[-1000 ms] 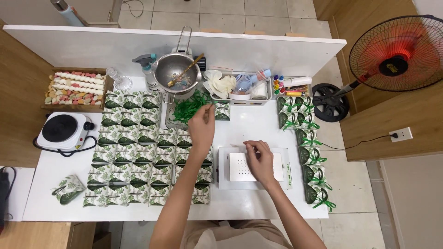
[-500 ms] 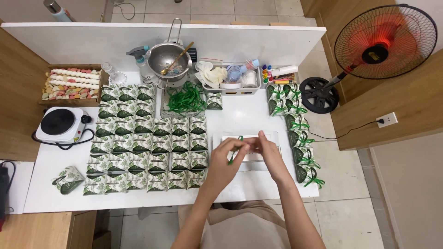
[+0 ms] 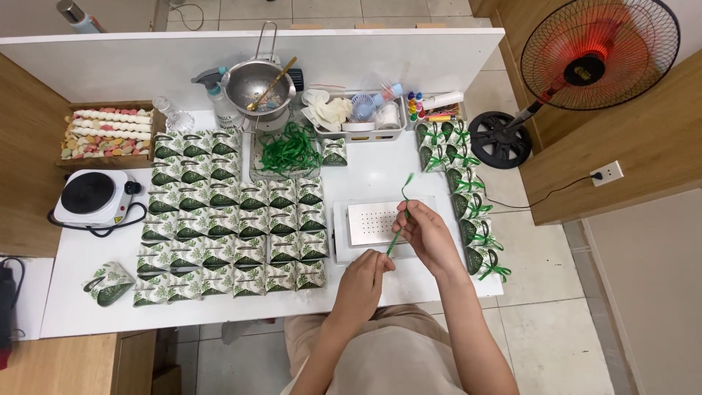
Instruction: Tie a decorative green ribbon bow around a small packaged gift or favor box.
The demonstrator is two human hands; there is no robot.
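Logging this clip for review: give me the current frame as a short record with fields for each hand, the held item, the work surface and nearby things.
left hand: left hand pinches the lower end of the green ribbon
right hand: right hand grips the ribbon higher up
held item: thin green strip, stretched between both hands above the white perforated tray
work surface: white table
nearby: rows of green leaf-print packets; pile of green ribbons; ribbon-tied packets along the right edge; hot plate; metal pot

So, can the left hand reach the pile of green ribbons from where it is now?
Probably yes. The left hand pinches one ribbon's lower end, and only flat rows of packets lie between it and the ribbon pile.
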